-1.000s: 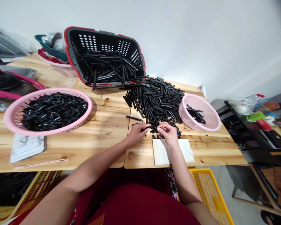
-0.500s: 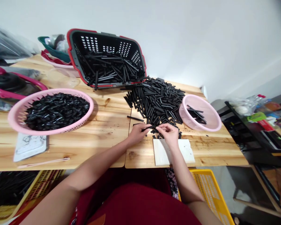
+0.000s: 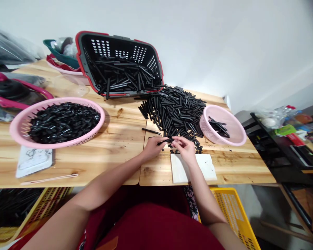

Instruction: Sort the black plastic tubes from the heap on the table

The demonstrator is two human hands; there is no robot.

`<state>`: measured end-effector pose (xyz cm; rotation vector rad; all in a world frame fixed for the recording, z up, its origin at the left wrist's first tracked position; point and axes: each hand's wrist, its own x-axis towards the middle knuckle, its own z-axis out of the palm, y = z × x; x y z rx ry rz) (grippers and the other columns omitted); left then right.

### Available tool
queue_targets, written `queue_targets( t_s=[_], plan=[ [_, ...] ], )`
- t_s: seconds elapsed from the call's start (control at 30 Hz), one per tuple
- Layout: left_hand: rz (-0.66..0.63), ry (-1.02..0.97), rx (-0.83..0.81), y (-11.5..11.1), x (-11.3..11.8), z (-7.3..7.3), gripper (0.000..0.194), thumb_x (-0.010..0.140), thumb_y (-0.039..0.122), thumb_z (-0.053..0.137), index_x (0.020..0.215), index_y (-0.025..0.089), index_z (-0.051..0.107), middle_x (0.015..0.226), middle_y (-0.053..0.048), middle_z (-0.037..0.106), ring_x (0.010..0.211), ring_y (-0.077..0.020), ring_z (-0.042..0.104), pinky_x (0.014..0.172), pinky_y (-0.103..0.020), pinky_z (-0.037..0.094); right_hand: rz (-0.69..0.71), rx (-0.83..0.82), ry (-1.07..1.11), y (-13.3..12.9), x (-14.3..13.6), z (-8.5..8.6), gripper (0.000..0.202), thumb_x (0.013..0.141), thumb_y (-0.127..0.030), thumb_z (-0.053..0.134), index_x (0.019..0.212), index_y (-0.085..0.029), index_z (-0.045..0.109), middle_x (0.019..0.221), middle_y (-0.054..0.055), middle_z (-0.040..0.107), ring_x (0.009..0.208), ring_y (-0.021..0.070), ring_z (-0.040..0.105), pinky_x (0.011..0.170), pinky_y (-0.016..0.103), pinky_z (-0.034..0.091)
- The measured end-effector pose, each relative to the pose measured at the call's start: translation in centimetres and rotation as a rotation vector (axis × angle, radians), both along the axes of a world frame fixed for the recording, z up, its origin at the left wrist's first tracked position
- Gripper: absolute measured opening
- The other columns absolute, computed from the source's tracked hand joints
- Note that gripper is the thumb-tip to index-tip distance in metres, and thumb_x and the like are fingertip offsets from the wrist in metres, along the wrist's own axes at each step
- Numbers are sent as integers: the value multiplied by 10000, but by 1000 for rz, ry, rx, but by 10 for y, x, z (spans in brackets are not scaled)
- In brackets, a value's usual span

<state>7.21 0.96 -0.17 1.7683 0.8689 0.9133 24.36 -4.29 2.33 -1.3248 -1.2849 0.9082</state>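
My left hand (image 3: 153,147) pinches a thin black stick (image 3: 162,142) in front of the pile of black sticks (image 3: 178,109). Close on its right, my right hand (image 3: 184,148) has its thumb and fingers pressed together at the stick's right end; what lies between them is too small to make out. Short black pieces (image 3: 198,150) are scattered beside and behind my right hand. Under my right wrist lies a white board (image 3: 206,168). A single black stick (image 3: 150,131) rests on the wood behind my left hand.
A pink bowl (image 3: 238,133) with a few sticks stands right of the pile. A tilted black and red basket (image 3: 114,37) of sticks is behind. At left are a pink oval basket (image 3: 15,130) of black pieces and a looped strip (image 3: 50,179). A yellow crate (image 3: 232,205) sits below.
My right hand has shifted slightly left, nearer my left hand, and its fingers have closed in at the stick's end. My left hand has hardly moved.
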Motion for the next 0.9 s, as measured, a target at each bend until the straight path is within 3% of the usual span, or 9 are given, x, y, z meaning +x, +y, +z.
queue_targets(
  t_s=[0.27,0.6,0.73,0.9],
  plan=[
    [-5,6,29,-1,1,-1,367,846,382,555,1095,157,703,1042,-65,689,930,-102,635,839,-198,481,-2,90,-15,3,-6,3,400,774,-347,682,1096,-151,550,826,24,580,695,74,587,640,167,489],
    [39,-79,-21,-2,-1,4,367,814,421,609,1023,145,730,966,-64,700,855,-82,639,769,-162,469,-24,110,-73,3,-8,-4,351,763,-356,707,1027,-136,634,874,48,597,721,73,605,620,143,504],
    [15,-90,44,-1,-2,5,363,826,414,594,1018,139,732,911,-67,695,794,-70,619,708,-150,448,26,53,-17,5,-3,-1,409,701,-377,757,1016,-130,669,969,71,612,730,85,629,652,170,525],
    [-8,2,149,-2,-5,6,331,845,395,570,1034,174,730,880,-54,684,769,-53,595,689,-140,421,113,-138,20,5,6,7,429,662,-399,786,941,-86,696,763,73,655,661,112,630,614,188,516]
  ],
)
